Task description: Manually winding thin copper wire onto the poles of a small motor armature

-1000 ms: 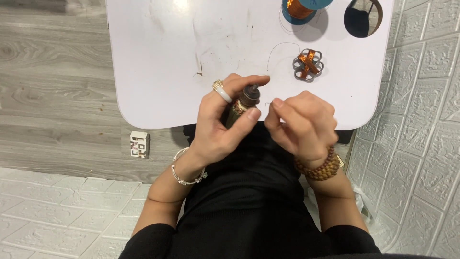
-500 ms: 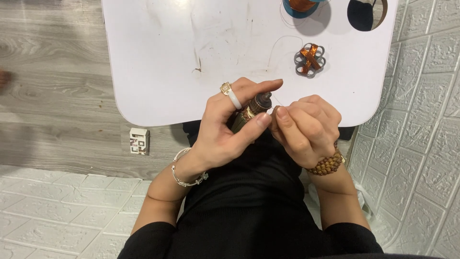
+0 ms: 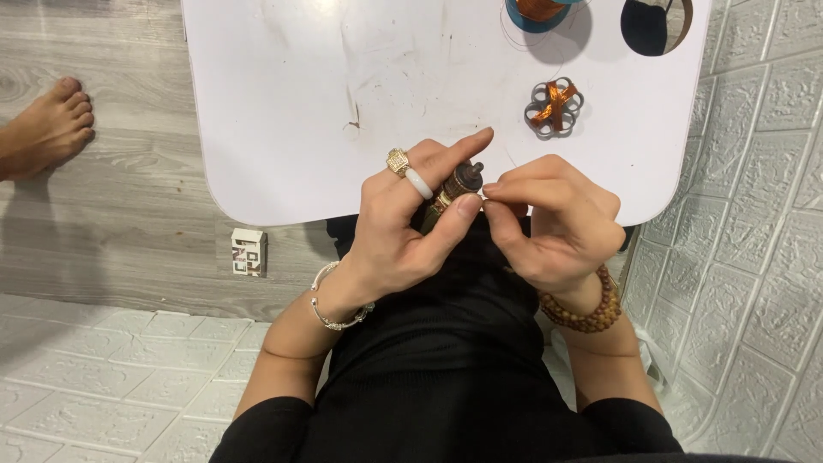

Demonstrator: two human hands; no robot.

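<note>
Since a half second ago the view has dropped a little, so the white table now fills more of the top, a bare foot (image 3: 47, 124) has come into sight at the far left edge, and the right hand has closed in until its fingertips meet the left thumb. Going from left to right: the foot, belonging to another person, rests on the grey wood-look floor (image 3: 94, 231) at about nine o'clock of the table; below the table's near edge a small white box (image 3: 249, 252) lies on the floor. The white table (image 3: 283, 111) carries scuffs and dark marks near its middle. The left hand (image 3: 411, 227), wearing a gold ring and a pale band on one finger and a thin bracelet at the wrist, is curled around a small brown and brass cylindrical part (image 3: 454, 187), gripping it between thumb and fingers with the index finger stretched out towards one o'clock; the part sits over the table's near edge, its dark tip pointing up and away. The right hand (image 3: 553, 219), with a wooden bead bracelet at the wrist, is pinched shut at the thumb and forefinger just beside the part at its three o'clock; what it pinches is too fine to tell. At twelve to one o'clock of the hands lies a grey ring wound with copper wire (image 3: 554, 107), with a blue spool (image 3: 536, 12) and a dark round object (image 3: 653, 26) beyond at the table's far edge.
</note>
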